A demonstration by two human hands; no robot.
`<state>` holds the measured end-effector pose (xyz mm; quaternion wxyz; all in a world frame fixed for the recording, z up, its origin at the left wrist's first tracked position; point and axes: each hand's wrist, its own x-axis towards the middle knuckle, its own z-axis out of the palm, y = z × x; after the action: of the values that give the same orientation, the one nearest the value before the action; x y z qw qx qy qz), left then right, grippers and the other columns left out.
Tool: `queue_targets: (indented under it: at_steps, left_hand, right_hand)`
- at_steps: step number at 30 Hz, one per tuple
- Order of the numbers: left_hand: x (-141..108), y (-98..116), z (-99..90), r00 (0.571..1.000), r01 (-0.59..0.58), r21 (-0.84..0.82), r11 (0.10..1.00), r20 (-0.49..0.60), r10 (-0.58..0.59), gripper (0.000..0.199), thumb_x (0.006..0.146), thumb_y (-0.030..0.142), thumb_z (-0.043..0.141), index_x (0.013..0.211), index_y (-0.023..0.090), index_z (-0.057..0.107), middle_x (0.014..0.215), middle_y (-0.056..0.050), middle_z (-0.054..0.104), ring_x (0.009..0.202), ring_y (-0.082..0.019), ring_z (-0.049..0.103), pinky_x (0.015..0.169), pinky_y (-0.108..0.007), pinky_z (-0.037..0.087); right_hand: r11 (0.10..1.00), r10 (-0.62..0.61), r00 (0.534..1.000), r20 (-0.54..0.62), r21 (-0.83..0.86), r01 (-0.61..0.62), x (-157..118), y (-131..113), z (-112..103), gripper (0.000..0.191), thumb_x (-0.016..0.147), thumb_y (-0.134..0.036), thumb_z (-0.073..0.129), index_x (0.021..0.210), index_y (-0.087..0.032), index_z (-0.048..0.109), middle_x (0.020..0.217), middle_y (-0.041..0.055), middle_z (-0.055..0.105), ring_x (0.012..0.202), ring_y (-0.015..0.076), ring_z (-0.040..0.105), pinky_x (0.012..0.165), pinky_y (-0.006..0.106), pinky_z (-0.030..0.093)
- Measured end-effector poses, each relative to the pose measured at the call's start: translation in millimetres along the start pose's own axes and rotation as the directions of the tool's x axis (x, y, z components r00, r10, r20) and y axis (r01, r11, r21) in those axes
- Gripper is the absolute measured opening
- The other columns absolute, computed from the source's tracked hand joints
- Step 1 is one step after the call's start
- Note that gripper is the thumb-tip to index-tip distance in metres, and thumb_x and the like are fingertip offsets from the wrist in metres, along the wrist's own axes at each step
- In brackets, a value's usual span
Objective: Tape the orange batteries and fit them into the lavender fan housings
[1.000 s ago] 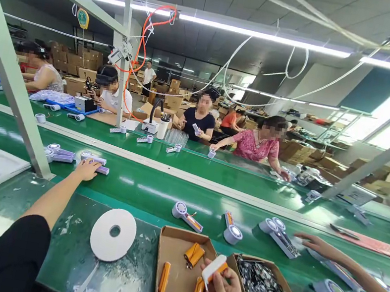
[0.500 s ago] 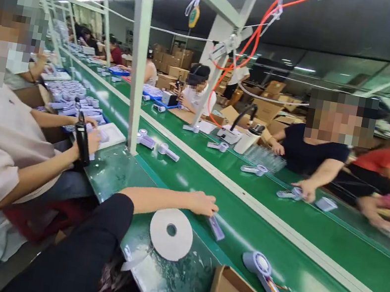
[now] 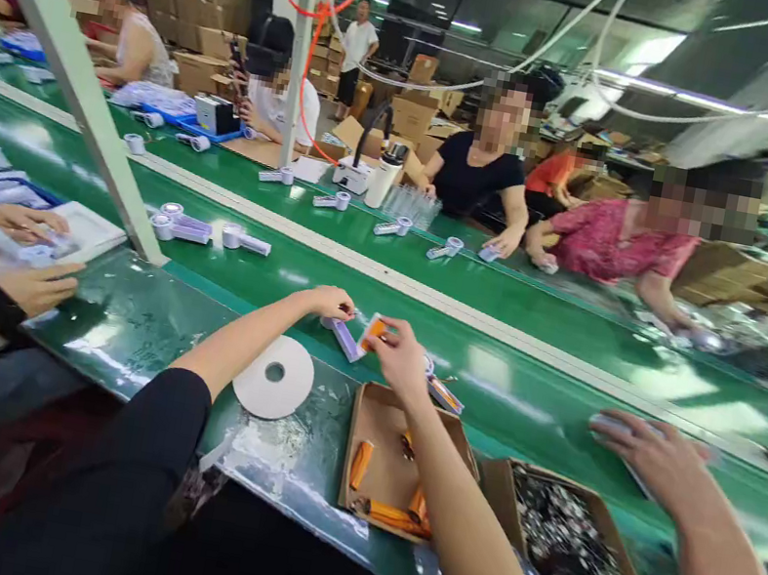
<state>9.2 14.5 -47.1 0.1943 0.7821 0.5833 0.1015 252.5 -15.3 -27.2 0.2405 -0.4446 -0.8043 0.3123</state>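
White tape roll (image 3: 261, 395): flat on the bench (image 3: 322, 423), near the left forearm.
Left hand (image 3: 332, 302): at the head end of the lavender fan casing (image 3: 346, 341), fingers bunched; cannot tell what they clamp.
Fan casing: lying on the green belt (image 3: 528, 353).
Orange battery pack (image 3: 374, 332): just above the casing's handle.
Right hand (image 3: 404, 359): thumb and fingers pinching the battery pack.
Cardboard tray (image 3: 365, 393): under the right forearm, holding more orange packs.

Left hand (image 3: 333, 302) on purple handle (image 3: 347, 341), right hand (image 3: 402, 355) holding orange battery (image 3: 373, 332), white tape roll (image 3: 287, 394) nearby.
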Motion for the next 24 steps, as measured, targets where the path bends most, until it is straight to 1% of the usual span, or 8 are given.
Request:
queue_targets:
  at_steps: [3,8,9,12,14,18,21,24]
  left_hand:
    - [3.6,0.1,5.9,0.999,0.034,-0.004,0.999,0.026,-0.033,0.012,0.098,0.024,0.068,0.099,0.014,0.075,0.095,-0.004,0.077,0.082,-0.015,0.065,0.084,-0.029,0.051]
    - [-1.9,19.4,6.6,0.993,0.118,-0.011,0.993,0.024,-0.118,0.018,0.097,0.023,0.066,0.109,0.016,0.077,0.113,-0.005,0.079,0.103,-0.02,0.07,0.086,-0.026,0.048]
    - [-3.5,23.4,5.5,0.991,0.134,-0.01,0.991,0.031,-0.134,0.019,0.097,0.025,0.066,0.111,0.018,0.078,0.116,-0.004,0.079,0.106,-0.02,0.07,0.084,-0.026,0.049]
    - [-4.7,30.9,3.4,0.984,0.174,-0.014,0.985,0.05,-0.173,0.022,0.102,0.034,0.065,0.117,0.023,0.077,0.125,-0.002,0.078,0.112,-0.019,0.072,0.08,-0.025,0.05]
    - [-2.7,32.5,4.2,0.978,0.203,-0.017,0.979,0.059,-0.202,0.023,0.102,0.037,0.066,0.118,0.024,0.076,0.126,-0.001,0.078,0.112,-0.018,0.073,0.077,-0.024,0.051]
    - [1.5,35.1,6.2,0.97,0.24,-0.049,0.97,0.058,-0.237,0.022,0.103,0.039,0.065,0.116,0.025,0.077,0.129,-0.002,0.078,0.11,-0.018,0.074,0.073,-0.025,0.052]
    - [-0.9,43.7,5.7,0.968,0.249,-0.056,0.967,0.03,-0.248,0.02,0.102,0.04,0.066,0.111,0.027,0.079,0.126,-0.001,0.079,0.108,-0.017,0.075,0.073,-0.024,0.052]
    - [-7.6,55.6,7.9,0.972,0.235,-0.04,0.971,-0.004,-0.235,0.02,0.101,0.035,0.066,0.113,0.026,0.079,0.123,-0.001,0.08,0.108,-0.017,0.074,0.077,-0.023,0.051]
  right_hand:
    - [0.953,0.031,0.991,0.128,-0.304,0.01,29.3,-6.5,21.8,0.038,0.1,-0.03,0.065,0.137,-0.023,0.061,0.109,0.0072,0.083,0.097,0.0228,0.079,0.084,0.029,0.057]
    - [0.892,0.01,0.976,0.216,-0.443,0.088,27.6,-8.5,32.5,0.041,0.098,-0.023,0.066,0.139,-0.018,0.064,0.1,0.0173,0.081,0.1,0.0359,0.079,0.084,0.038,0.056]
    - [0.877,0.0,0.972,0.236,-0.468,0.114,28.2,-4.6,32.9,0.04,0.099,-0.021,0.063,0.139,-0.015,0.064,0.096,0.0194,0.081,0.098,0.0376,0.079,0.083,0.04,0.056]
    - [0.747,-0.055,0.943,0.327,-0.613,0.256,38.1,17.1,40.1,0.042,0.103,-0.027,0.053,0.143,-0.019,0.062,0.09,0.0166,0.08,0.093,0.0388,0.08,0.081,0.045,0.058]
    - [0.722,-0.087,0.93,0.356,-0.621,0.305,46.0,35.8,48.9,0.043,0.103,-0.028,0.045,0.142,-0.021,0.062,0.08,0.017,0.078,0.085,0.0439,0.08,0.075,0.052,0.058]
    - [0.751,-0.096,0.924,0.371,-0.583,0.312,50.9,62.9,54.3,0.045,0.105,-0.03,0.035,0.141,-0.023,0.06,0.075,0.0191,0.076,0.079,0.0462,0.079,0.069,0.052,0.057]
    - [0.759,-0.098,0.904,0.415,-0.557,0.338,42.8,52.2,40.8,0.044,0.106,-0.027,0.031,0.132,-0.022,0.066,0.081,0.0201,0.077,0.081,0.0452,0.079,0.071,0.053,0.057]
    - [0.768,-0.049,0.88,0.473,-0.546,0.336,29.2,16.4,26.5,0.028,0.103,-0.03,0.051,0.111,-0.021,0.077,0.092,0.0181,0.08,0.092,0.0415,0.08,0.082,0.052,0.06]
